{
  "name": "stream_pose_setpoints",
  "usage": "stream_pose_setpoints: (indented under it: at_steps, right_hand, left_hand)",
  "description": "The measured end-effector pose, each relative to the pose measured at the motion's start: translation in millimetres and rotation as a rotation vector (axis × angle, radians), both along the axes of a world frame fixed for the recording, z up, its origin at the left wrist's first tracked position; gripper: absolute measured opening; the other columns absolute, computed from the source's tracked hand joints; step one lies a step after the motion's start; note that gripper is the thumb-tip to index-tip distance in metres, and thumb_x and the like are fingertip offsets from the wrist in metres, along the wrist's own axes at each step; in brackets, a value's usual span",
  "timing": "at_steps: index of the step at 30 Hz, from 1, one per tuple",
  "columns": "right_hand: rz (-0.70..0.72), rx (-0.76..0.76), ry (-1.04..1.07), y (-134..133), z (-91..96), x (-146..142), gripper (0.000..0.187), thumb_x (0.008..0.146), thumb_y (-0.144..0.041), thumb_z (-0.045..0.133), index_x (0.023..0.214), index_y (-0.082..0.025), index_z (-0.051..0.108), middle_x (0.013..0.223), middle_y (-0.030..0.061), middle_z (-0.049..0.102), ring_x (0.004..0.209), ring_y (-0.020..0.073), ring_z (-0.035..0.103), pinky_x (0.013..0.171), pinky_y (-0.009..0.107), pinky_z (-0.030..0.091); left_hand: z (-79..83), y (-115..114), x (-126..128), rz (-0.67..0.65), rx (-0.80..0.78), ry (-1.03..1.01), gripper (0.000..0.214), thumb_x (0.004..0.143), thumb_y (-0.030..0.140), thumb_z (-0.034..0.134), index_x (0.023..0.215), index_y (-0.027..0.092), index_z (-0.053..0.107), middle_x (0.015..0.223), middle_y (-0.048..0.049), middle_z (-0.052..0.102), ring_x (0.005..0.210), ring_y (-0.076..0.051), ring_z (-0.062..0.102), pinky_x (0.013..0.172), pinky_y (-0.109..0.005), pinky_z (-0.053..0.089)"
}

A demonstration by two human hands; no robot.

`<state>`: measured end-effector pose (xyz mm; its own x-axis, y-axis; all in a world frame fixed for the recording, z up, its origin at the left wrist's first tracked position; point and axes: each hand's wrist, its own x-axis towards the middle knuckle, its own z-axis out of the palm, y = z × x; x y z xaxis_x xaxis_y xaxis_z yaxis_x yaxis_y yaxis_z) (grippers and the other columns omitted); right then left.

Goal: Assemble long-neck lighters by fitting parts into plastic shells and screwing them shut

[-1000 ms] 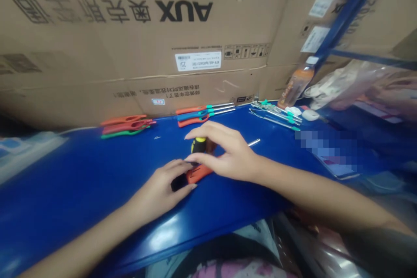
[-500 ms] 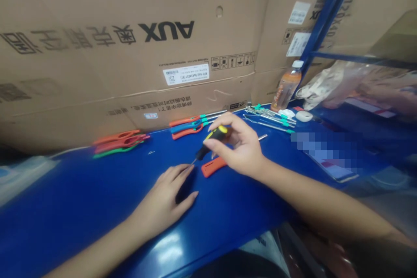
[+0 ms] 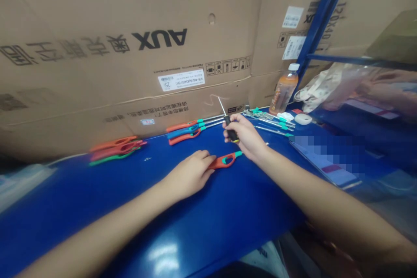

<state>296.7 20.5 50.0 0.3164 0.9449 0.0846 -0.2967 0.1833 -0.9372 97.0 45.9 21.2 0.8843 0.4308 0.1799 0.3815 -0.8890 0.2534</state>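
My left hand is closed around the handle end of an orange-red long-nosed lighter on the blue table. The lighter has a teal collar, and its far tip is partly hidden by my other hand. In my right hand is a screwdriver with a black and yellow handle, its thin shaft pointing up and away. Behind my hands lie more lighters, orange and blue with metal tubes. Several metal lighter tubes with teal parts are heaped to the right.
Orange, red and green lighter handles lie at the left. A drink bottle, a white rounded object and a phone are at the right. Large cardboard boxes stand behind the table. Another person's hands are at far right.
My left hand has moved right from the table surface and taken hold of the orange-red lighter. My right hand has turned the screwdriver so that its shaft points up instead of down-left.
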Motion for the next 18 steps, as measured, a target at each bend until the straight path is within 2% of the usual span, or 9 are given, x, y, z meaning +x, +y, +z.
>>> stream_pose_setpoints:
  at_steps: [3, 6, 9, 13, 15, 18]
  right_hand:
    - [-0.078, 0.015, -0.089, 5, 3.2, 11, 0.043, 0.062, -0.026, 0.061, 0.096, -0.026, 0.035, 0.078, -0.0074, 0.059, 0.052, 0.0086, 0.053, 0.04, 0.019, 0.043]
    - [-0.161, 0.017, -0.212, 11, 4.3, 20, 0.045, 0.067, -0.025, 0.056, 0.104, -0.028, 0.03, 0.081, -0.0077, 0.057, 0.051, 0.0084, 0.05, 0.039, 0.019, 0.037]
    - [-0.215, -0.046, -0.393, 18, 1.9, 29, 0.036, 0.078, -0.024, 0.047, 0.109, -0.027, 0.029, 0.081, -0.0061, 0.054, 0.051, 0.0093, 0.047, 0.041, 0.021, 0.034]
    - [-0.179, -0.179, -0.758, 22, -1.8, 39, 0.01, 0.096, -0.029, 0.042, 0.103, -0.022, 0.044, 0.08, 0.001, 0.059, 0.061, 0.0145, 0.056, 0.053, 0.027, 0.043]
    - [-0.156, -0.244, -0.967, 19, -2.5, 43, 0.011, 0.096, -0.027, 0.05, 0.104, -0.02, 0.052, 0.088, 0.0062, 0.065, 0.077, 0.0194, 0.063, 0.068, 0.031, 0.049]
    - [-0.116, -0.392, -1.235, 15, -2.5, 49, 0.026, 0.095, -0.023, 0.06, 0.12, -0.018, 0.056, 0.105, 0.0113, 0.068, 0.097, 0.0251, 0.066, 0.085, 0.04, 0.051]
  left_hand:
    - [13.4, 21, -10, -0.014, -0.017, -0.002, 0.025, 0.097, 0.022, 0.056, 0.116, 0.018, 0.072, 0.104, -0.0099, 0.071, 0.097, -0.022, 0.068, 0.091, -0.035, 0.057]
    - [28.6, 46, -29, 0.061, -0.001, -0.06, 0.028, 0.099, 0.027, 0.053, 0.117, 0.017, 0.071, 0.113, -0.0112, 0.072, 0.106, -0.024, 0.067, 0.096, -0.038, 0.055]
    - [38.3, 72, -48, 0.169, 0.024, -0.125, 0.033, 0.098, 0.037, 0.053, 0.118, 0.018, 0.071, 0.113, -0.0104, 0.073, 0.104, -0.026, 0.069, 0.096, -0.04, 0.055]
    - [37.1, 104, -64, 0.278, 0.05, -0.177, 0.039, 0.096, 0.04, 0.052, 0.119, 0.014, 0.07, 0.115, -0.014, 0.072, 0.103, -0.029, 0.07, 0.093, -0.045, 0.056]
    - [32.1, 117, -66, 0.293, 0.061, -0.189, 0.04, 0.095, 0.041, 0.054, 0.118, 0.014, 0.071, 0.116, -0.014, 0.072, 0.104, -0.029, 0.07, 0.095, -0.046, 0.056]
    - [23.4, 130, -64, 0.296, 0.091, -0.203, 0.037, 0.094, 0.04, 0.054, 0.114, 0.015, 0.072, 0.114, -0.0136, 0.073, 0.105, -0.029, 0.069, 0.097, -0.045, 0.055]
